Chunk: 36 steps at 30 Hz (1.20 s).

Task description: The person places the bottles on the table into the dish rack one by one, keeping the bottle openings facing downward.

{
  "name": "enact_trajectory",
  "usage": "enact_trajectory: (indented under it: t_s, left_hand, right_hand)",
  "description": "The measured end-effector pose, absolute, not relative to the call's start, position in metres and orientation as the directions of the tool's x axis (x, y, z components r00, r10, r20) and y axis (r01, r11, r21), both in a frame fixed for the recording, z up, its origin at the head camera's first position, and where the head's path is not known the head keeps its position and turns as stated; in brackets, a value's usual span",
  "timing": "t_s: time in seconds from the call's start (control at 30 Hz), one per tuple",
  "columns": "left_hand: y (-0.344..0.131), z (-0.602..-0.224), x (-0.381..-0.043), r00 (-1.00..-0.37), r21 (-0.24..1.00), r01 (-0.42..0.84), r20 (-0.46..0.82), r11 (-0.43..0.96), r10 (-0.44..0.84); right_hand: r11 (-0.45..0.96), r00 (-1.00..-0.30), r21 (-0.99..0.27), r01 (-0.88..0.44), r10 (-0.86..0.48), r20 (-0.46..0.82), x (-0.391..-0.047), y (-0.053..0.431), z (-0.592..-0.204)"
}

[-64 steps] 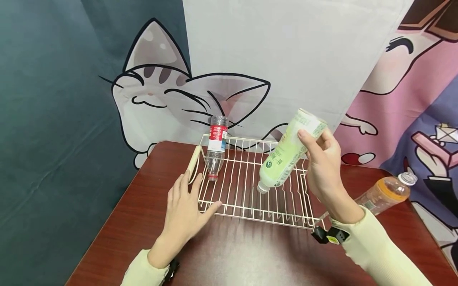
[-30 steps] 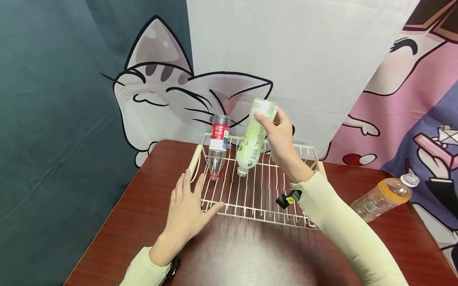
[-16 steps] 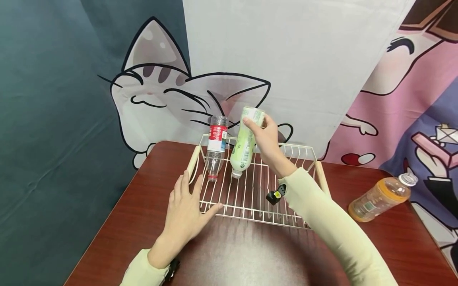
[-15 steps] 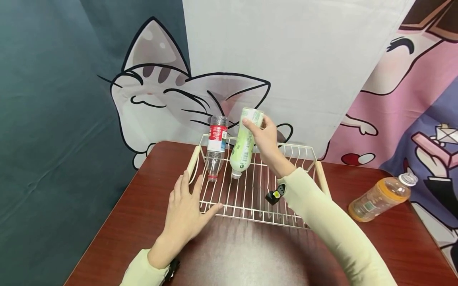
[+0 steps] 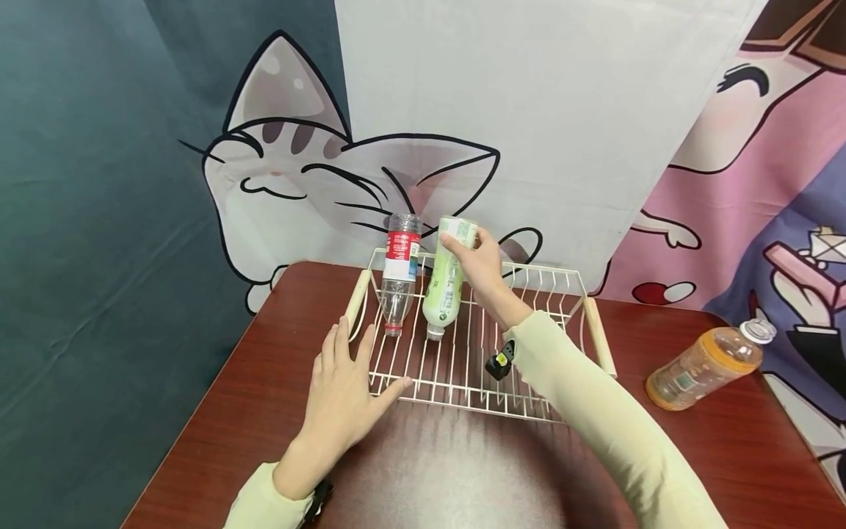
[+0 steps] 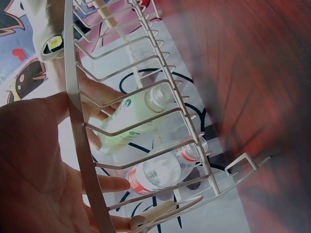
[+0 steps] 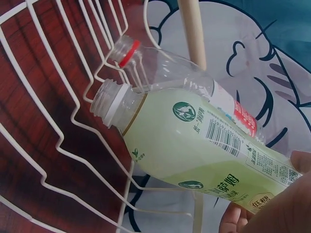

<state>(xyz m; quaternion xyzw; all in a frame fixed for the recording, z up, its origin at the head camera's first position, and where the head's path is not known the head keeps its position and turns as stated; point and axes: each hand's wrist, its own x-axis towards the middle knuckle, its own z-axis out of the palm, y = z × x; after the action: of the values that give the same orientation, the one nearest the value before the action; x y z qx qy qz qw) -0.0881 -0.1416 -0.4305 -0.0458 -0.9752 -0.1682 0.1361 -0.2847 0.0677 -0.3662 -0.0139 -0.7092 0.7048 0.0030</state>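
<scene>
My right hand [image 5: 485, 264] grips a pale green drink bottle [image 5: 444, 290] near its base. The bottle tilts upside down, its capless neck [image 7: 111, 103] low against the wires of a white wire rack [image 5: 456, 405]. Just left of it, a clear plastic bottle [image 5: 399, 257] with a red and white label leans neck-down in the rack. My left hand [image 5: 340, 397] lies at the rack's front left corner with fingers spread. In the left wrist view its fingers [image 6: 114, 183] reach past the rack's rim, close to the wooden handle [image 6: 158, 213].
An orange-banded clear bottle [image 5: 703, 364] stands on the red-brown table [image 5: 231, 411] right of the rack. The rack's right wooden handle [image 5: 598, 338] is beside my right sleeve. A cartoon-print cloth [image 5: 529, 110] hangs close behind.
My right hand has carried the green bottle left and then down into the rack beside the clear bottle, turning it more upright. My left hand has stayed in place.
</scene>
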Motion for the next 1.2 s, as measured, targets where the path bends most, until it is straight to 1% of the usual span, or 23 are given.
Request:
enact_trajectory:
  t_s: [0.23, 0.5, 0.73, 1.0, 1.2]
  left_hand:
    - [-0.142, -0.430, -0.088, -0.960, 0.316, 0.133, 0.278, 0.939, 0.042]
    - [-0.142, -0.431, -0.088, -0.951, 0.313, 0.148, 0.304, 0.938, 0.049]
    - [-0.142, -0.433, -0.089, -0.956, 0.310, 0.142, 0.291, 0.940, 0.049]
    - [-0.141, -0.431, -0.088, -0.954, 0.310, 0.147, 0.296, 0.939, 0.052]
    - [-0.141, -0.430, -0.087, -0.957, 0.309, 0.142, 0.287, 0.940, 0.050]
  right_hand:
    - [0.026, -1.000, -0.999, 0.027, 0.005, -0.027, -0.286, 0.065, -0.370]
    - [0.060, -0.999, -0.997, 0.039, 0.010, -0.039, -0.290, 0.064, -0.375]
    - [0.075, -0.998, -0.995, 0.064, -0.007, -0.064, -0.293, 0.062, -0.376]
    - [0.160, -0.998, -0.985, 0.059, 0.001, -0.059, -0.297, 0.063, -0.380]
    - [0.189, -0.999, -0.980, 0.054, 0.006, -0.054, -0.298, 0.063, -0.382]
